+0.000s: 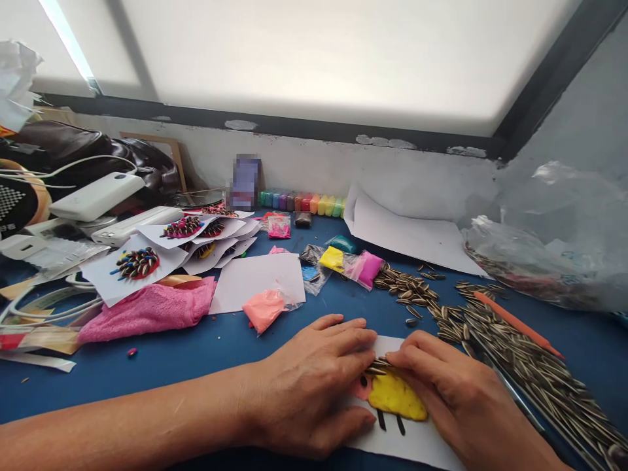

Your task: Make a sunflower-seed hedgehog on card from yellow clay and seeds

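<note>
A white sheet of paper [377, 445] lies in front of me with a flattened piece of yellow clay [400, 396] on it. Pink clay with a black dot [363, 386] adjoins its left side, and two short black strokes show below. Striped sunflower seeds [379, 366] stick out along the upper edge of the yellow clay. My left hand [314, 386] rests over the left part of the sheet, fingers stretched out and thumb apart. At the upper edge of the clay, my right hand [441, 386] pinches a sunflower seed, mostly covered by its fingertips.
Loose sunflower seeds [530, 353] spread at the right, with an orange tool [520, 324] on them. Clay packets [265, 311] and a blank sheet [230, 281] lie ahead. At left are a pink towel [152, 311], decorated papers [132, 265] and a white power bank [98, 196].
</note>
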A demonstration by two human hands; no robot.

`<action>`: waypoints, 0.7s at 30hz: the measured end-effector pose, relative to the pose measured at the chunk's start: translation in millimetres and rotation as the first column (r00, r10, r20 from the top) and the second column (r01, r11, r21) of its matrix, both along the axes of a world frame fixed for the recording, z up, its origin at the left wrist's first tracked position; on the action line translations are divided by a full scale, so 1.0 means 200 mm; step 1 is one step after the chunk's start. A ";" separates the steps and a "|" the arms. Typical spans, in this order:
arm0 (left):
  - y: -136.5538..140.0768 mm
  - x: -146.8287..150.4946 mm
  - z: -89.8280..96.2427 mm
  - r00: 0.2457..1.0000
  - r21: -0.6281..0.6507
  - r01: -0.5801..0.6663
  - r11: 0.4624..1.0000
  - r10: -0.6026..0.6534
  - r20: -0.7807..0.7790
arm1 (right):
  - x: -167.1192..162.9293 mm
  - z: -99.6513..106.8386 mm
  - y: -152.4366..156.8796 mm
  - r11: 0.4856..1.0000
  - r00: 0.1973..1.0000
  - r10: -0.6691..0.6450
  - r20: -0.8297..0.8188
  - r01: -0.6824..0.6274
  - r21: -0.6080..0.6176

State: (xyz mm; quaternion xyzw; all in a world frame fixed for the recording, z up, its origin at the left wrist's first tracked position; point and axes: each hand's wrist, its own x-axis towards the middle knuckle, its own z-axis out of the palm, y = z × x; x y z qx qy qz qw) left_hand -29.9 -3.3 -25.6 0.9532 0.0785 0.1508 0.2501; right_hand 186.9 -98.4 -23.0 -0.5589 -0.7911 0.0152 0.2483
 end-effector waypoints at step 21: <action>0.01 0.01 0.02 1.000 -0.051 0.005 0.999 -0.006 -0.013 | 0.01 -0.04 -0.03 0.999 0.999 -0.038 -0.005 0.038 -0.028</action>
